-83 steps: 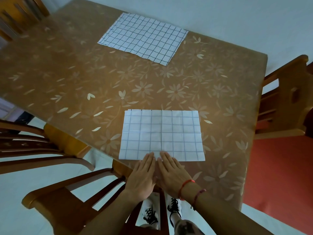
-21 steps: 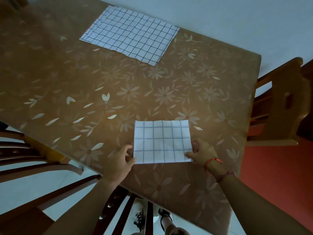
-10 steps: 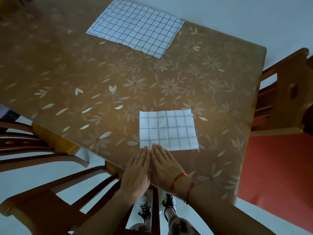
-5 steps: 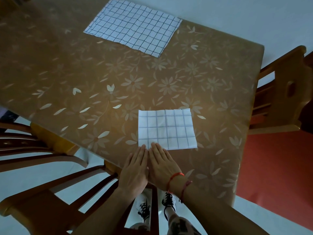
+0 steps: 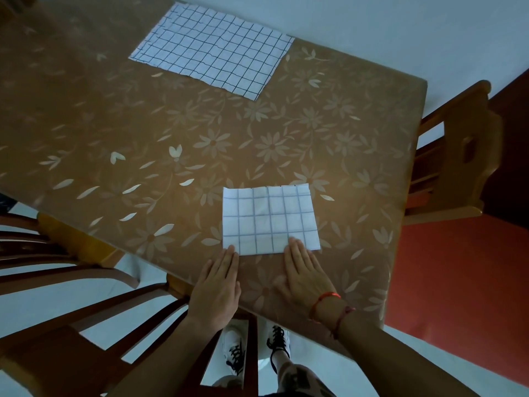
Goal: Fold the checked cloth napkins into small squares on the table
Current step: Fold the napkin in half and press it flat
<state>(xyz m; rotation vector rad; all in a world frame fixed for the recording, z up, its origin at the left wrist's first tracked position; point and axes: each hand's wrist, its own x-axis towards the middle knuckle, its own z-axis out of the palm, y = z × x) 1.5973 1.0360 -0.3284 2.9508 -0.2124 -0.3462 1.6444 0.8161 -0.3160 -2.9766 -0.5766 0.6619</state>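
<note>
"At the near edge of the table (image 5: 114, 116), what stage does the figure show?" the student asks.

"One napkin folded, one not begun," the tutor replies. "The folded napkin (image 5: 270, 219) lies flat on the table just inside that near edge. It is a compact, almost square packet, with stacked layers showing along the side that faces the table's far edge. The unfolded napkin (image 5: 211, 50) lies spread in a single layer at the table's far edge, well apart from the first. By that count, about half of the task appears to be left."

"And the hands?"

"Both lie flat, fingers straight and close together, gripping nothing. The left hand (image 5: 219, 285) touches the packet's near left corner with its fingertips. The right hand (image 5: 303, 275) rests its fingertips on the packet's near edge, close to the right corner. The pose suggests the last crease is being pressed down. Whether a further fold is intended cannot be told."

"How does the cloth look?"

"It is white with a thin grid. On the folded piece the lines are faint and the surface is smooth, with soft creases. On the spread piece the lines are darker, the surface is slightly rippled, and the side toward the table's near edge is a little uneven."
</note>
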